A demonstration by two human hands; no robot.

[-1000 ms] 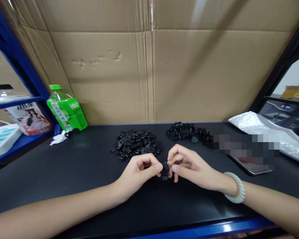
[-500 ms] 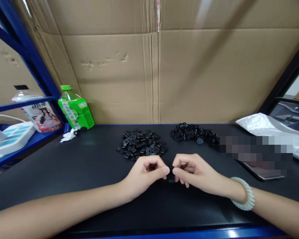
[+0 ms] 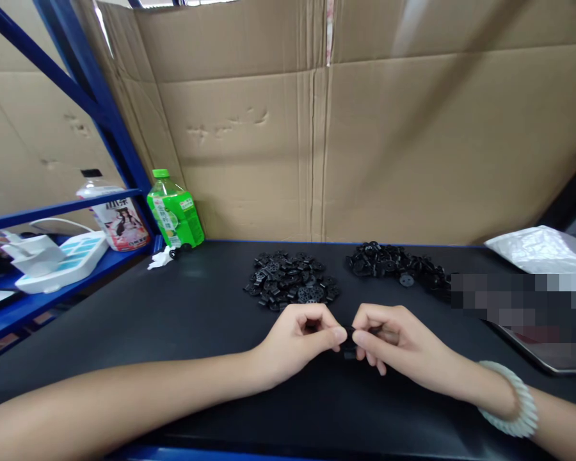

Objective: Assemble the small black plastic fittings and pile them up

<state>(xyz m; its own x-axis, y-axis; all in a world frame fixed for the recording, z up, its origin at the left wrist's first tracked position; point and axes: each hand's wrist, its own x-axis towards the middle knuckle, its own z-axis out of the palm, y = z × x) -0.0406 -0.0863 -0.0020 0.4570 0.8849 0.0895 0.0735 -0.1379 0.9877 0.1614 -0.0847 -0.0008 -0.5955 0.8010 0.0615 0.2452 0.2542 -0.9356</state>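
Observation:
A small black plastic part [image 3: 349,344] is pinched between my two hands, above the front half of the black table. My left hand [image 3: 307,333] grips its left side with thumb and forefinger. On its right side, the thumb and fingers of my right hand [image 3: 393,336] are closed. The fingers cover most of the part, so its full shape is hidden. Just behind my left hand lies a heap of black perforated plastic parts [image 3: 288,278]. Farther right, a second heap of black round parts [image 3: 388,261] stretches toward the right edge.
A green drink bottle [image 3: 176,211] stands at the back left beside crumpled white tissue [image 3: 160,258]. The blue shelf holds a power strip [image 3: 79,256] and another bottle [image 3: 125,221]. At right lie a silvery bag [image 3: 542,246] and a dark flat device [image 3: 542,349], partly blurred. Cardboard [image 3: 249,147] walls the back.
The whole view has swung left, so everything appears farther right. Both hands keep the same pinch on the black part, with little visible finger movement.

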